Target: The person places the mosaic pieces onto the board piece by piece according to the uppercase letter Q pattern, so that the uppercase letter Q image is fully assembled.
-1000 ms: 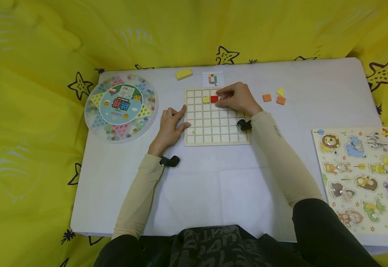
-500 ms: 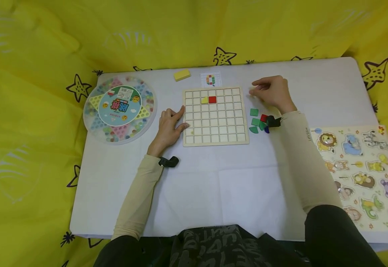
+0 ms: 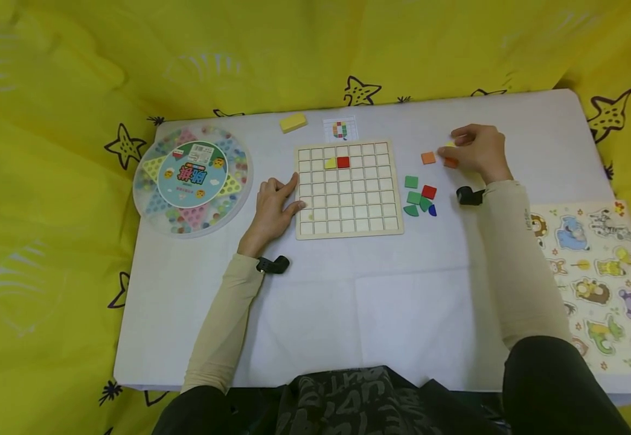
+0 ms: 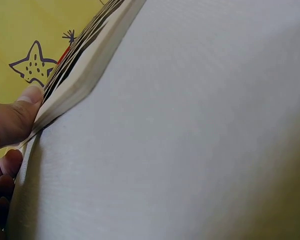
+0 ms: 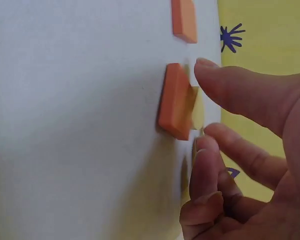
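The wooden grid board (image 3: 348, 234) lies flat on the table, with a yellow triangle tile (image 3: 331, 164) beside a red square tile (image 3: 343, 162) in its upper rows. My left hand (image 3: 269, 211) rests against the board's left edge, thumb touching its rim and index finger spread apart from the thumb. My right hand (image 3: 480, 151) is right of the board, above an orange tile (image 3: 450, 163) and a yellow tile (image 3: 450, 144). In the right wrist view, thumb and fingers stand apart near the yellow tile (image 5: 197, 109), just behind the orange tile (image 5: 174, 102). Another orange tile (image 3: 428, 157) lies to the left.
Green tiles (image 3: 411, 182), a red tile (image 3: 429, 191) and a blue tile (image 3: 432, 210) lie right of the board. A small pattern card (image 3: 351, 124) and yellow block (image 3: 293, 122) are behind it. A round marble game box (image 3: 192, 175) stands left, an animal puzzle (image 3: 592, 241) right.
My right hand has left the red tile on the board and moved right to the orange and yellow tiles. The left hand stays at the board's edge.
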### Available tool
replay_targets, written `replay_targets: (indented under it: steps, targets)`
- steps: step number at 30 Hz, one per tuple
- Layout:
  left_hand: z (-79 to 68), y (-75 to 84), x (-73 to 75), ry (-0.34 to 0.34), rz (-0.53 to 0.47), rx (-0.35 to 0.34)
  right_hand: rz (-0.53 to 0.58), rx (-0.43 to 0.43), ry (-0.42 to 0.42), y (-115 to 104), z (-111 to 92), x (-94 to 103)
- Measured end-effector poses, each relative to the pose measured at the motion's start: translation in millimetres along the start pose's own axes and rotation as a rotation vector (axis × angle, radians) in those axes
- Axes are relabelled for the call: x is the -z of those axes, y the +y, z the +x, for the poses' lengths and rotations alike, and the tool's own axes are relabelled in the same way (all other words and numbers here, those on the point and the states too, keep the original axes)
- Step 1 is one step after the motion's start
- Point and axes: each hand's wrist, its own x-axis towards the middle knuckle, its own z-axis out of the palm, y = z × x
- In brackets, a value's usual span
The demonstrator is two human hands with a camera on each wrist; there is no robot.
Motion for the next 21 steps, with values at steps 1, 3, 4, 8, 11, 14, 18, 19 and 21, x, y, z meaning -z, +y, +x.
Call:
replay_targets:
  steps: [1, 3, 4, 8, 11, 14, 18, 19, 21]
  targets:
    - [-0.1, -0.3, 0.1, 0.002, 0.000, 0.001, 0.000, -0.018, -0.003, 0.5, 0.0, -1.0]
    - [-0.4, -0.4, 0.3, 0.004, -0.002, 0.003, 0.004, -0.038, -0.001, 1.5, 0.3, -2.3]
    - [-0.5, -0.6, 0.3, 0.005, -0.003, 0.005, 0.010, -0.043, 0.004, 2.0, 0.5, -2.7]
    - [-0.9, 0.3, 0.6, 0.006, -0.012, 0.006, 0.018, -0.027, 0.034, 3.4, 1.1, -3.9]
    - [-0.7, 1.1, 0.7, 0.004, -0.017, 0.005, 0.020, -0.023, 0.036, 3.2, 0.3, -4.5]
    - [-0.6, 1.2, 0.8, 0.002, -0.020, 0.007, 0.022, -0.022, 0.033, 2.4, 0.2, -5.0]
    - [-0.6, 0.8, 1.0, 0.004, -0.022, 0.008, 0.018, -0.019, 0.031, 1.2, 0.7, -6.0]
    - [-0.7, 0.7, 0.9, 0.005, -0.024, 0.006, 0.014, -0.015, 0.033, 0.6, 0.8, -6.3]
    - [-0.6, 0.5, 0.5, 0.009, -0.025, 0.004, 0.012, -0.012, 0.041, -0.5, 1.5, -7.1]
